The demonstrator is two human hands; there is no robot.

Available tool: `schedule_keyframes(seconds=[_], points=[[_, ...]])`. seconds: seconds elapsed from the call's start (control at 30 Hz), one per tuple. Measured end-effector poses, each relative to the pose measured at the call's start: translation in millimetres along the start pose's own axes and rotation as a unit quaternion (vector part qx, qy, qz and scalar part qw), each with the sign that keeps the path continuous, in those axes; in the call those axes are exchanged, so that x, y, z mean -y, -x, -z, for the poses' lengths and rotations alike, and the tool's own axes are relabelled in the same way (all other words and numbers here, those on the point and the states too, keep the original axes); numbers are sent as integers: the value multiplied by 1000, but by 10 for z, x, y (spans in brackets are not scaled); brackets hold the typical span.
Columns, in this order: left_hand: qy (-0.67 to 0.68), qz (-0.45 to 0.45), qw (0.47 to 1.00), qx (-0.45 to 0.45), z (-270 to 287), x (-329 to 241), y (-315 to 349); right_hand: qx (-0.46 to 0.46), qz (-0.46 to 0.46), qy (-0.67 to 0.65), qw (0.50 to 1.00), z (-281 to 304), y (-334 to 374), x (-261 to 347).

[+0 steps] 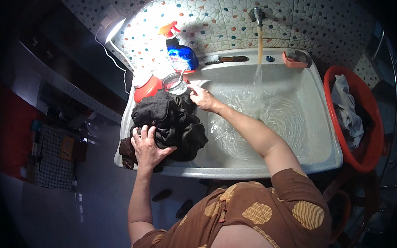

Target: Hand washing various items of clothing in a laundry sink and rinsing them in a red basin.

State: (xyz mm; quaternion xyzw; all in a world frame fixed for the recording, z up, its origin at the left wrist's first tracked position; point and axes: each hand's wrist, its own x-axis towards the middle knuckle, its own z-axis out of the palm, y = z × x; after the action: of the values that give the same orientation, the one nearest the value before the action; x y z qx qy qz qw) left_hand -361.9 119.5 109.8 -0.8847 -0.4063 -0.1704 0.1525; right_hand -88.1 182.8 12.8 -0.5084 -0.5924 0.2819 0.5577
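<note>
A heap of dark wet-looking clothes [172, 118] is piled on the left end of the grey sink [316, 107]. My left hand [147, 149] rests on the near side of this heap, fingers spread and thumb out. Beyond the heap stands a clear cup [178, 88] with a white utensil [181, 75] leaning in it. My right hand [202, 98] reaches across the basin to the cup's right side, its fingers closed there and partly hidden. Beside the cup is a red container with a white cap [147, 88].
Water runs from a tap [257, 15] into the basin. At the back rim are a blue spray bottle [181, 54], a brown-handled brush [228, 59] and a pink soap dish [294, 61]. A red tub [330, 87] with cloth stands to the right. A lit lamp [115, 31] hangs at left.
</note>
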Motion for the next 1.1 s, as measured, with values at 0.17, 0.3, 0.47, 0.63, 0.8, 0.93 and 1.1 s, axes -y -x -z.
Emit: schedule_keyframes(seconds=[0.17,0.3,0.47,0.63,0.8,0.93,1.1], points=[[17,-15,999,-37,-107,-120,49,-20,-2,200,980,-150,-403,-67],[30,-1,996,-84,-252,-30,164,1,-2,244,970,-314,-537,-150],[63,-35,990,-122,-396,120,115,-36,18,241,970,-231,-608,-285],[77,-38,988,-126,-410,187,106,-163,209,191,945,-274,-525,368],[119,-15,978,-171,-507,157,136,39,273,252,928,-756,-359,519],[-14,-28,989,-148,-477,110,150,81,155,252,952,-740,-41,779],[36,-107,993,-28,-329,159,-101,-44,148,213,965,-835,199,712]])
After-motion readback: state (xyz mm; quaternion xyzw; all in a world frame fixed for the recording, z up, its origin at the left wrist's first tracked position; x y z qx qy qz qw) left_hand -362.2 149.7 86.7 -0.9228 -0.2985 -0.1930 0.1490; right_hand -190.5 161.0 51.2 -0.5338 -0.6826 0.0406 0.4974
